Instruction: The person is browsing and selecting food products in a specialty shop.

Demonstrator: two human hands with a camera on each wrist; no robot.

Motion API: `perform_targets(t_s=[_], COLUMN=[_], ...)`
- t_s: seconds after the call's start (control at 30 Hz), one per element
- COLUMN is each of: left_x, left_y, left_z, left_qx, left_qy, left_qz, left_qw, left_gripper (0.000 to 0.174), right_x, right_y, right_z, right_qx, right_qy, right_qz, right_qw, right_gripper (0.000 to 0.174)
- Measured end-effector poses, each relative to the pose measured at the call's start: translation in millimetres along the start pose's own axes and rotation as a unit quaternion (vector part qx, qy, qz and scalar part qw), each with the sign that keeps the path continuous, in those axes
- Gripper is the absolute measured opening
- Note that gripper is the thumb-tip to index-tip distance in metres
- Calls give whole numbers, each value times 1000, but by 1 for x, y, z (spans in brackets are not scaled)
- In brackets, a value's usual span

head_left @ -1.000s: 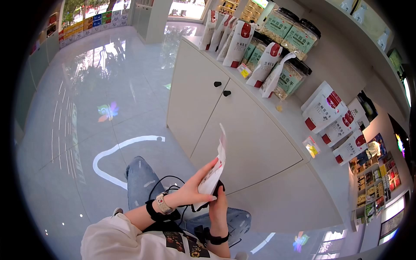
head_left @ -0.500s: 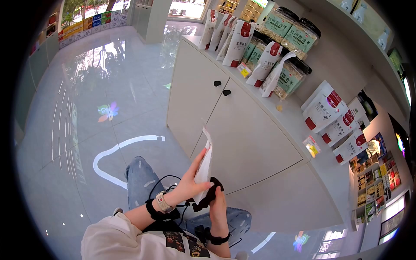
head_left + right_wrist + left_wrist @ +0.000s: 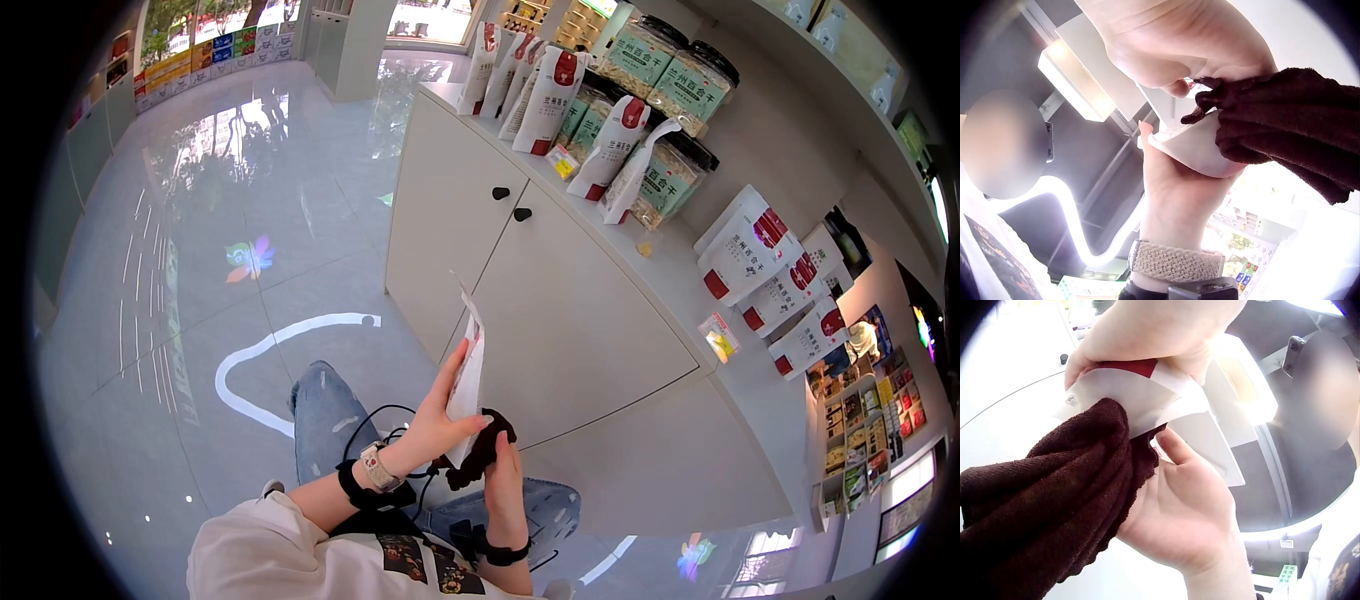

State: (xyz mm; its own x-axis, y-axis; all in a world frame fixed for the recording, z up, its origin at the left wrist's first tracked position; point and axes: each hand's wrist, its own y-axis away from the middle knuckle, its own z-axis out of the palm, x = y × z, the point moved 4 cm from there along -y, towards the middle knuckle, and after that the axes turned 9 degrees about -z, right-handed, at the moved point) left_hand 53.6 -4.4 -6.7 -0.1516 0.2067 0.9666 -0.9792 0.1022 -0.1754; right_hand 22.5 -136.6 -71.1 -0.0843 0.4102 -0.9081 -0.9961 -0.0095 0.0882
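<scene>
The left hand [image 3: 432,430] grips the white bag [image 3: 467,390], long axis nearly upright; the right hand [image 3: 504,484] holds the brown cloth [image 3: 480,458] at the bag's lower end, between them.

Super shiny pale floor [image 3: 330,230] in here, tiled, with the windows [image 3: 220,18] and trees mirrored in it, plus a rainbow flower patch [image 3: 250,258]. Big white cabinet [image 3: 560,320] with little black knobs [image 3: 501,193], a pale wall [image 3: 775,140] behind its top. Stocked shelves [image 3: 870,440] stand way off to the right. Overhead it's a dark grey ceiling [image 3: 1263,503] with a boxy lamp [image 3: 1072,78] and a wavy, really bright light strip [image 3: 1079,234].
</scene>
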Motion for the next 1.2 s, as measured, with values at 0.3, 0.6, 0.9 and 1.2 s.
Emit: perform_targets(t_s=[0.3,0.6,0.9,1.2], left_x=[-8,-13,4,2], left_y=[8,9,4,0], left_z=[0,6,6,0], left_qx=[-37,-113,-61,-6], left_qy=[29,69,13,12], left_qz=[-35,-27,-22,-26], left_qw=[998,991,998,1000], left_gripper=[92,93,91,89], right_x=[-2,-12,-3,-2], right_y=[-1,-1,-4,0], right_z=[2,6,4,4], right_qx=[1,11,-10,15], right_qy=[-8,-36,-32,38], right_qz=[-2,-27,-11,18], right_qw=[1000,999,999,999], right_gripper=[34,37,32,32])
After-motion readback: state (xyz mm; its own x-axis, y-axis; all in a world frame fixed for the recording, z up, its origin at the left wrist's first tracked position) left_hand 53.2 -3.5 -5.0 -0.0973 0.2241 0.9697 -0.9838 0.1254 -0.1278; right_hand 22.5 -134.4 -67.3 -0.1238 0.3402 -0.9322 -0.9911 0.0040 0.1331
